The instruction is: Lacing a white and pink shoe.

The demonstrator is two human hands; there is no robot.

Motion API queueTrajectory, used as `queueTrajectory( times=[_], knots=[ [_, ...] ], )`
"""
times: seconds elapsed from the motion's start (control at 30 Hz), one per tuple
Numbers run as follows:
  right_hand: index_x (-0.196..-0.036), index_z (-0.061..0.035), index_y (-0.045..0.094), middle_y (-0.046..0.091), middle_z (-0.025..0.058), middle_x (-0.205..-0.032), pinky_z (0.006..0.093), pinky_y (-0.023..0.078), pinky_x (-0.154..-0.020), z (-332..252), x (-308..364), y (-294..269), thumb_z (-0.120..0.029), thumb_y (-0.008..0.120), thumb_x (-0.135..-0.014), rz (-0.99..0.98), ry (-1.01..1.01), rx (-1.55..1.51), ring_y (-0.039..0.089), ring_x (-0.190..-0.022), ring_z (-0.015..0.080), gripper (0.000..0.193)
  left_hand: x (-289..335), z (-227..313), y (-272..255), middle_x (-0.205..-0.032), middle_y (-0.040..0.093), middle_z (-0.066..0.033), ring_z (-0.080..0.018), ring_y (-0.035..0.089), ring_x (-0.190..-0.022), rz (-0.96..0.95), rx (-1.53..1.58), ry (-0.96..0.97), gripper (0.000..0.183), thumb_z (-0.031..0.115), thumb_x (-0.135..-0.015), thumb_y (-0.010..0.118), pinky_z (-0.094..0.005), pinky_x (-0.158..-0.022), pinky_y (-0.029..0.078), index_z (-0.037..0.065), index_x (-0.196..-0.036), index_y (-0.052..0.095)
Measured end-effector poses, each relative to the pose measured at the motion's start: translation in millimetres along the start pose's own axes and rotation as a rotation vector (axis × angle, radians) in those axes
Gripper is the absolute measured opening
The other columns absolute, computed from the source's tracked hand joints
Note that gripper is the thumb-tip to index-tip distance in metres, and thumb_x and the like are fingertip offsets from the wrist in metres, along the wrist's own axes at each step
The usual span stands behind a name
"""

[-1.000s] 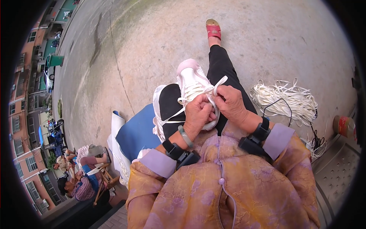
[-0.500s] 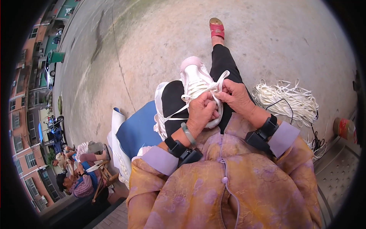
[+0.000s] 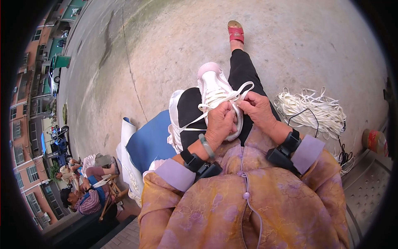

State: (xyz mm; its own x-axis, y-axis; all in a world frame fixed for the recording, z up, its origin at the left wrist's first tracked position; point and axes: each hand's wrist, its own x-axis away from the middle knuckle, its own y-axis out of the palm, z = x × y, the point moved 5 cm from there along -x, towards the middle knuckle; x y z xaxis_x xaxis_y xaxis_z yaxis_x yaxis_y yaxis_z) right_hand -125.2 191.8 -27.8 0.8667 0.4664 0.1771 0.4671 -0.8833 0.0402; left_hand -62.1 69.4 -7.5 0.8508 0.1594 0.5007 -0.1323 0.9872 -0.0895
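Observation:
A white sneaker with a pink toe (image 3: pixel 212 81) lies on my lap, its toe pointing away from me. White shoelace (image 3: pixel 245 86) stands up in a loop at the collar, and a loose length trails left across my black trouser leg. My left hand (image 3: pixel 222 120) is closed at the left of the shoe's opening, fingers curled on the lace. On the other side my right hand (image 3: pixel 258 108) pinches the lace near the base of the loop. The two hands almost meet over the shoe's tongue. The exact grip is partly hidden behind the fingers.
A heap of white laces (image 3: pixel 310 112) with a dark cord lies on the concrete at right. Beyond it stand a jar with a red label (image 3: pixel 375 141) and a metal plate (image 3: pixel 369 186). Blue sheet material (image 3: pixel 150 137) lies at my left. Several people sit at far left.
Both hands have shifted slightly right and closer together at the lace. The upright loop has tipped a little to the right. The sneaker has barely moved.

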Motion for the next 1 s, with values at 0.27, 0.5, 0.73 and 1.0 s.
queueTrajectory(
  times=[0.27,0.5,0.73,1.0],
  knots=[
    [-0.085,-0.0056,0.055,0.058,0.0016,-0.07,0.0187,0.041,-0.045,16,-7,-17,-0.011,0.057,-0.084,0.259,0.241,-0.422,0.053,-0.054,0.0051,0.006,19,7,-17,-0.062,0.055,-0.0012,-0.0049,0.047,-0.041,-0.093,-0.084,-0.081,0.01,0.008,-0.087,0.051,-0.0176,-0.038,0.036,0.001,-0.082,0.055],
    [-0.082,-0.0028,0.054,0.054,-0.0003,-0.066,0.0195,0.041,-0.047,8,-4,-2,-0.007,0.056,-0.082,0.153,0.088,-0.18,0.051,-0.055,0.004,0.004,57,-17,-82,-0.062,0.054,0.0005,-0.0035,0.047,-0.045,-0.238,-0.218,-0.201,0.011,0.011,-0.086,0.055,-0.0172,-0.039,0.036,0.004,-0.078,0.057],
    [-0.08,-0.0009,0.055,0.053,-0.0012,-0.064,0.0205,0.041,-0.049,3,-3,6,-0.004,0.056,-0.079,0.078,0.044,-0.005,0.047,-0.056,0.0036,0.004,77,-38,-96,-0.061,0.053,0.0028,-0.0016,0.044,-0.047,-0.241,-0.204,-0.284,0.01,0.013,-0.085,0.058,-0.0163,-0.04,0.034,0.006,-0.077,0.059],
    [-0.089,-0.0009,0.053,0.054,0.0007,-0.067,0.0198,0.04,-0.048,-3,-1,-1,-0.005,0.059,-0.079,0.038,0.142,-0.048,0.049,-0.056,0.0052,0.013,47,13,-93,-0.089,0.059,-0.0153,-0.0316,0.059,-0.081,0.297,-0.568,0.456,0.027,0.003,-0.07,0.061,-0.0348,-0.069,0.047,0.0,-0.096,0.055]
  ],
)
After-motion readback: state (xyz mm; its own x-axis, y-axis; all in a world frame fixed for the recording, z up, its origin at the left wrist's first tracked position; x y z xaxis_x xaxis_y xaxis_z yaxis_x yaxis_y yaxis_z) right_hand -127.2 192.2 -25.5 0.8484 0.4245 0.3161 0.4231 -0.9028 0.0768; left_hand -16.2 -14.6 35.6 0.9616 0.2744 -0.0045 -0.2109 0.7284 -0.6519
